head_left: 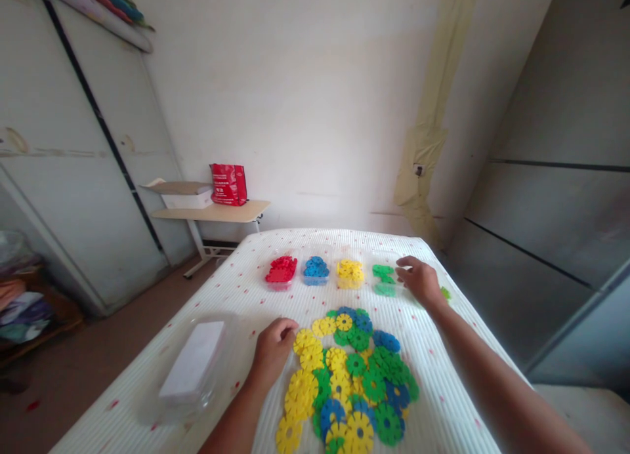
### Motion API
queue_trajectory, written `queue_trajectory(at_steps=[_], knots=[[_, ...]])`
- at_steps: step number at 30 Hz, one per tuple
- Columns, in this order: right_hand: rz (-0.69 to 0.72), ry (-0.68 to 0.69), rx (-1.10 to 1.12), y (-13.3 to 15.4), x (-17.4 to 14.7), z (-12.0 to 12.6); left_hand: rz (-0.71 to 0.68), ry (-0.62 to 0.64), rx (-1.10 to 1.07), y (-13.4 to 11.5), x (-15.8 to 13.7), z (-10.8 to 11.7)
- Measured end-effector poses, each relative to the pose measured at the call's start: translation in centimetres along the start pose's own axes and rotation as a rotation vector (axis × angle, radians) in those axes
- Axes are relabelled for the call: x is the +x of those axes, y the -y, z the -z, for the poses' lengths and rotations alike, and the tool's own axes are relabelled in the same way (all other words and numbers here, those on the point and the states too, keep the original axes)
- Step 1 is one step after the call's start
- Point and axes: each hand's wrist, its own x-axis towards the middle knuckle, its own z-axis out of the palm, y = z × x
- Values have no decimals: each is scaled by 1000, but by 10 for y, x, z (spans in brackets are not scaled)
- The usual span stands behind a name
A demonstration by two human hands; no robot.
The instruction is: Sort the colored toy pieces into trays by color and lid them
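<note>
My right hand (pixel 420 280) is over the right edge of a clear container of green notched discs (pixel 383 275). Its thumb and fingers are bent but apart, and no piece shows between them. My left hand (pixel 273 349) rests on the table, loosely curled closed, beside the yellow discs (pixel 306 346) at the left edge of a mixed pile. Nothing shows in its fingers. The pile also has green discs (pixel 374 385) and blue discs (pixel 396 393), overlapping. Other clear containers in the row hold red discs (pixel 282 270), blue discs (pixel 315 268) and yellow discs (pixel 350 270).
A clear plastic box with a white block-like thing (pixel 191 362) lies at the table's left. A green piece (pixel 445 292) lies right of my right wrist. Behind stands a small side table (pixel 231 211) with a red bag (pixel 229 185). Cabinets flank both sides.
</note>
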Motion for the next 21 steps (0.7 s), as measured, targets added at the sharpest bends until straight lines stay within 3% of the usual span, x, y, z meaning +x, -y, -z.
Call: queue_trajectory(at_steps=[4,7,14,21], knots=[[230,-136,-44,-24,-32,-12,-6,11,20,-2,-1,-1],[360,-97,-60,-42,-55,-25,0,11,19,-2,-1,-2],[267,-10,-57,-70,-66,-46,0,3,36,-7,-3,-1],[227,38,-45,-71,-64,-48,-2,-6,-7,-8,-3,-1]])
